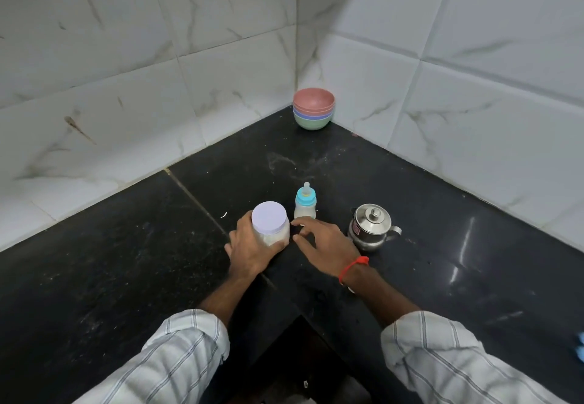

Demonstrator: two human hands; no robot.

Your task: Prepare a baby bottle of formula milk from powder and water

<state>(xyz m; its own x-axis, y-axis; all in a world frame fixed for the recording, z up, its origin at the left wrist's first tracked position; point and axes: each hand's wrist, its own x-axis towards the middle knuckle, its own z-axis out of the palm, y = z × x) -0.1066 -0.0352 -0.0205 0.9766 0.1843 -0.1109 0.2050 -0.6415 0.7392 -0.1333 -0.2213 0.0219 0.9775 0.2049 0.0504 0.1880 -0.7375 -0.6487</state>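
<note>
A black stone counter meets white marble-look tiles. Near its inner corner, the left hand wraps the lilac-lidded clear powder jar, apparently steadying it; the right hand hovers spread just beside it. Behind stands the teal-collared baby bottle, capped, a steel lidded kettle to its right; stacked pastel bowls fill the far corner.

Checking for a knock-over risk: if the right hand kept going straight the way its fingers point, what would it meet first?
Probably the powder jar, which the left hand holds: the right hand has its fingers spread toward the jar's side. The baby bottle stands just behind; depth is unclear.
</note>
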